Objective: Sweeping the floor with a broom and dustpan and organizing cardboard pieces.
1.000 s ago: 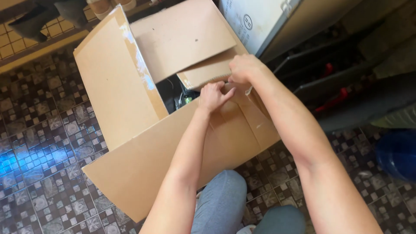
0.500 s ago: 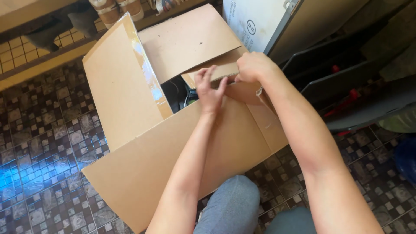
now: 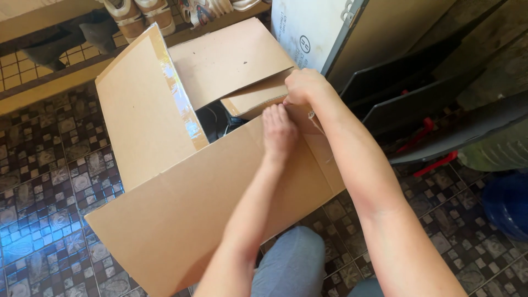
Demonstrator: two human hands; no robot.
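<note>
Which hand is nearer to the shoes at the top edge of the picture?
Left, narrowly. The left hand lies on the near flap, below the shoes; the right hand grips the small flap, farther right.

**A home entryway or storage corner**

The floor [image 3: 49, 170] is laid with small brown and cream mosaic tiles of a household kind, glossy where light falls on them. Along the top edge runs a low wooden shoe rack [image 3: 49, 82], with pale sneakers [image 3: 140, 14] and dark shoes [image 3: 66, 36] set on its cream tiled shelf. A large cardboard box [image 3: 181, 214] stands open on the floor with its flaps spread. To the right lean dark flat panels [image 3: 418, 104] with red fittings [image 3: 423, 132], beside a white printed carton [image 3: 308, 27]. A blue plastic container [image 3: 506, 203] sits at the far right edge. The person's knees in grey trousers [image 3: 291, 264] show them sitting or crouching low on the floor.
</note>
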